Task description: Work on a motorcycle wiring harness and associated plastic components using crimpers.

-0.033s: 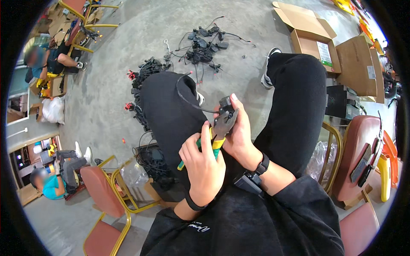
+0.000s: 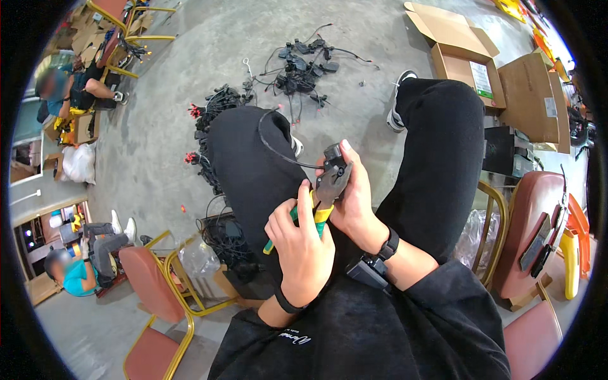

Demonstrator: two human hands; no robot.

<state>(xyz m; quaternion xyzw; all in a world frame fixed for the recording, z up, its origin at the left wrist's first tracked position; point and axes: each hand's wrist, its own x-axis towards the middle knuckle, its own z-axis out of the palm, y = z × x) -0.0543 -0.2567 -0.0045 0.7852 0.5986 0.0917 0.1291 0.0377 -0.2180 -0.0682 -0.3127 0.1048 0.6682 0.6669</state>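
Observation:
My left hand [image 2: 299,253] is wrapped round the green and yellow handles of a pair of pliers [image 2: 330,183]. The dark jaws point up and away from me, against a small black plastic part [image 2: 333,154]. That part is gripped in my right hand [image 2: 356,193], between thumb and fingers. A thin black cable [image 2: 271,147] runs from it, curving left over my left knee to a reddish tip. The fingers partly cover the part, so just where the jaws bite cannot be made out.
Black cabled parts [image 2: 304,66] lie heaped on the floor ahead, with more bundles [image 2: 218,101] beside my left leg. Cardboard boxes [image 2: 529,95] stand at the right, near a chair [image 2: 529,228] with tools on it. Two people sit at the far left, past some reddish chairs [image 2: 149,282].
The cable's loop has shifted slightly to the left. Both hands and the pliers look almost unmoved.

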